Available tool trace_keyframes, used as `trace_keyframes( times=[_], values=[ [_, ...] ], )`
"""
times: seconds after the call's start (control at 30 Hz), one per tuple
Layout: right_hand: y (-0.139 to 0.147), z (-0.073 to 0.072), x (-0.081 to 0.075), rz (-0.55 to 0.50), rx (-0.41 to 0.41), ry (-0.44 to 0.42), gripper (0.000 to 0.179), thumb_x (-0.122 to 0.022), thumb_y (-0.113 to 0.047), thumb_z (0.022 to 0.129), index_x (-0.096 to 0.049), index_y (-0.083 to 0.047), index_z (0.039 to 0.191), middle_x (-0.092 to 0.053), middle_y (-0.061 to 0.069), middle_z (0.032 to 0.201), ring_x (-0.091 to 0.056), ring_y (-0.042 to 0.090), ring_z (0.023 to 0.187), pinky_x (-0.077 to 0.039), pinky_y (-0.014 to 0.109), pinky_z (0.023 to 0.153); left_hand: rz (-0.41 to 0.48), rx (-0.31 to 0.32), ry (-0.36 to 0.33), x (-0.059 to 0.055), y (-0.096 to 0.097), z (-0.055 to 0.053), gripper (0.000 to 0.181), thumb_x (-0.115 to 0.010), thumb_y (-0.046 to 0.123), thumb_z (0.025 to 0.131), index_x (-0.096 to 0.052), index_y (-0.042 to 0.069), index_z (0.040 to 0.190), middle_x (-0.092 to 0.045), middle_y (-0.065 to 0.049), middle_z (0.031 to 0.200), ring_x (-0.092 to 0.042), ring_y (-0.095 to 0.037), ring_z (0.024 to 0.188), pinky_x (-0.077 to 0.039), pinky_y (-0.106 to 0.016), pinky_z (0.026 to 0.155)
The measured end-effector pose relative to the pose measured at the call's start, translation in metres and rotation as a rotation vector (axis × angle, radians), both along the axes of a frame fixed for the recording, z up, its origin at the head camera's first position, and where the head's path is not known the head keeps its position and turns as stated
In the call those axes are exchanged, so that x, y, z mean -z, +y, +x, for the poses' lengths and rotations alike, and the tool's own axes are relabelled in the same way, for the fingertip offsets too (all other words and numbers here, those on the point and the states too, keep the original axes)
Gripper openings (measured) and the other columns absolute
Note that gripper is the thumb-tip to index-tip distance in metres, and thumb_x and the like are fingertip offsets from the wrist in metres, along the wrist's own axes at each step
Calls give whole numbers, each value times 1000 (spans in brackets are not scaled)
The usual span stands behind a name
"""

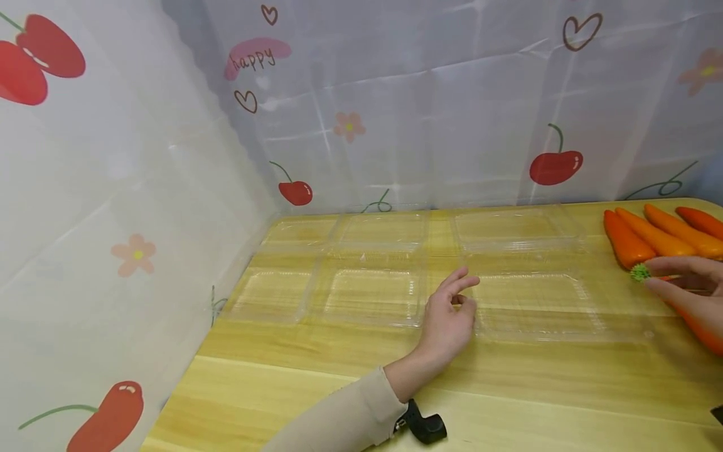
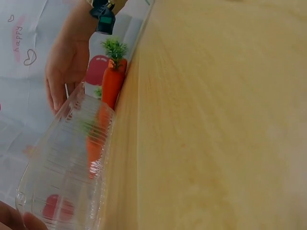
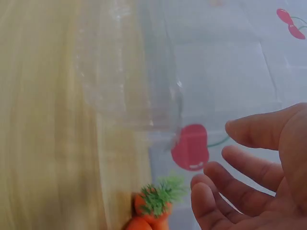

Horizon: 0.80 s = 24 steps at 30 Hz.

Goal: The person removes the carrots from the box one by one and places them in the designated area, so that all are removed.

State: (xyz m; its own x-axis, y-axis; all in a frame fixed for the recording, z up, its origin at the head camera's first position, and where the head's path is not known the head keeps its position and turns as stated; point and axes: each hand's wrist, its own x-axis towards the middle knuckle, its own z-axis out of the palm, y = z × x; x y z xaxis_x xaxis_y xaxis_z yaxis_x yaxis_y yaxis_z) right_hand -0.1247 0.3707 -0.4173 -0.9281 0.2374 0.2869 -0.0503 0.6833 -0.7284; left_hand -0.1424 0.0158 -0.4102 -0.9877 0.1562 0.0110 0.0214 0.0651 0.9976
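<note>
My left hand [image 1: 450, 317] is at the left rim of a clear plastic container [image 1: 531, 301], pinching the edge between thumb and index finger, with the other fingers extended. In the left wrist view, only the fingertips [image 2: 33, 221] show against the clear wall. Off to the right, my right hand [image 1: 691, 292] hovers over the carrots, thumb and fingers apart. The right wrist view shows that hand [image 3: 259, 177] with nothing between its fingers. A carrot's green top [image 1: 640, 272] appears by its fingertips in the head view; an orange carrot [image 1: 703, 333] lies partly hidden under the hand.
Several orange carrots [image 1: 658, 232] lie side by side at the table's back right. Two more clear containers [image 1: 369, 295] with raised lids stand left of the left hand. A printed curtain [image 1: 407, 94] hangs behind the wooden table [image 1: 271, 351].
</note>
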Motion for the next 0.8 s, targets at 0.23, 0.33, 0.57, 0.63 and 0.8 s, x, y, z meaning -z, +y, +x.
trace_keyframes(
  times=[0.23, 0.33, 0.57, 0.63, 0.8],
  values=[
    [-24, 3, -15, 78, -72, -127, 34, -67, -16, 102, -62, 2, 130, -58, -31, 88, -51, -13, 63, -46, 14, 54, -28, -15, 7, -1, 1, 0, 42, -54, -7, 95, -75, 16, 124, -52, 17, 151, -52, -1, 85, -40, -12, 59],
    [-28, 3, -14, 86, -87, -169, 46, -68, -18, 101, -55, 13, 133, -58, -30, 86, -53, -8, 62, -47, 19, 53, -18, -14, 3, -4, 1, 1, 41, -54, -8, 95, -74, 12, 125, -51, 9, 155, -53, -1, 85, -42, -12, 59],
    [-32, 4, -12, 7, -92, -212, 52, -67, -22, 102, -51, 15, 136, -42, -47, 85, -57, 2, 61, -48, 24, 52, -25, 15, -20, -14, -5, 0, 39, -54, -8, 96, -71, 4, 129, -47, -2, 160, -54, -2, 78, -36, -12, 52],
    [-31, 3, -11, 6, -83, -224, 54, -67, -24, 102, -51, 14, 136, -42, -48, 85, -57, -1, 62, -49, 24, 52, -37, 9, -33, -18, -7, 0, 40, -56, -8, 95, -71, 5, 129, -48, -3, 159, -59, -2, 81, -34, -13, 51],
    [-28, 2, -8, -49, -84, -241, 50, -67, -28, 102, -55, 6, 136, -48, -46, 84, -59, -3, 65, -51, 24, 53, -62, 2, -69, -27, -13, -2, 38, -60, -5, 94, -72, 7, 128, -52, -5, 156, -62, -5, 81, -33, -15, 49]
  ],
)
